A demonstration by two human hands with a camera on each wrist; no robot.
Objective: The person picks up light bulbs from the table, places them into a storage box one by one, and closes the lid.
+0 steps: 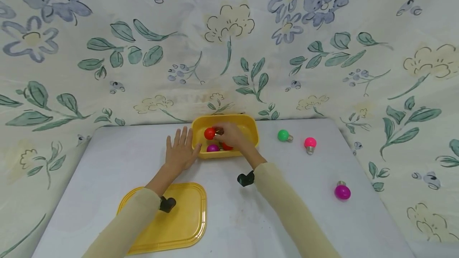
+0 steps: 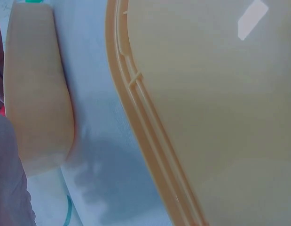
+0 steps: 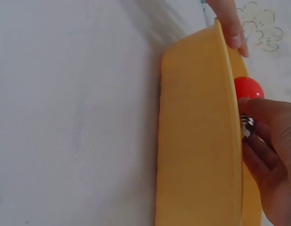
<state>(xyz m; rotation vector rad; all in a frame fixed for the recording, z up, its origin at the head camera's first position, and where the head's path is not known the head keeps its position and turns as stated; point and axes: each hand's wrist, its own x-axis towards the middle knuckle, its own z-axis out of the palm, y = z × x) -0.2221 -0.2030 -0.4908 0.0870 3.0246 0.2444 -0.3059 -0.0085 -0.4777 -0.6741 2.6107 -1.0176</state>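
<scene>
A yellow plastic container (image 1: 247, 119) stands at the table's back edge. Over it, my right hand (image 1: 232, 135) pinches a red light bulb (image 1: 209, 133) by its silver screw base; the right wrist view shows the thumb and fingers (image 3: 265, 110) around that base. Inside the container lie a purple bulb (image 1: 212, 148) and another red bulb (image 1: 226, 146), partly hidden by the hand. My left hand (image 1: 180, 150) is spread with straight fingers at the container's left side, its thumb touching the rim. Only part of this hand shows in the left wrist view.
A yellow lid (image 1: 179, 218) lies flat at the front left, partly under the left forearm. To the right of the container are a green bulb (image 1: 283, 135), a pink bulb (image 1: 310, 143) and a purple bulb (image 1: 342, 191). A flowered cloth (image 1: 229, 71) hangs behind the white table.
</scene>
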